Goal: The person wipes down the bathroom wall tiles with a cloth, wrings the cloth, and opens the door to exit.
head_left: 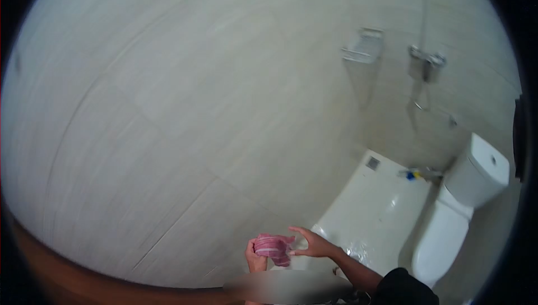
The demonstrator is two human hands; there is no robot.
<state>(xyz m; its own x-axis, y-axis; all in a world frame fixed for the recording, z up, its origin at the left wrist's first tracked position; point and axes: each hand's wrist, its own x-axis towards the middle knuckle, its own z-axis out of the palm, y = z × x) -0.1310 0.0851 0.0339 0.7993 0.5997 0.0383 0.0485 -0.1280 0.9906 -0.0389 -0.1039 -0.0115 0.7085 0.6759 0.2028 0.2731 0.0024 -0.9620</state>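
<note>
A pink cloth (pixel 273 247) with pale stripes hangs bunched at the bottom middle of the head view. My left hand (pixel 255 257) is closed on its left side. Just right of the cloth is my right hand (pixel 317 244), thumb and fingers spread in a C shape beside the cloth's edge. Whether a fingertip touches the fabric I cannot tell. A blurred grey patch covers what lies below both hands.
A white toilet (pixel 443 238) stands at the right. Wet white floor (pixel 370 204) with a drain (pixel 372 163) lies beyond my hands. A wall shelf (pixel 364 47) and shower mixer (pixel 427 58) are on the tiled wall. A brown edge (pixel 73 271) runs along the lower left.
</note>
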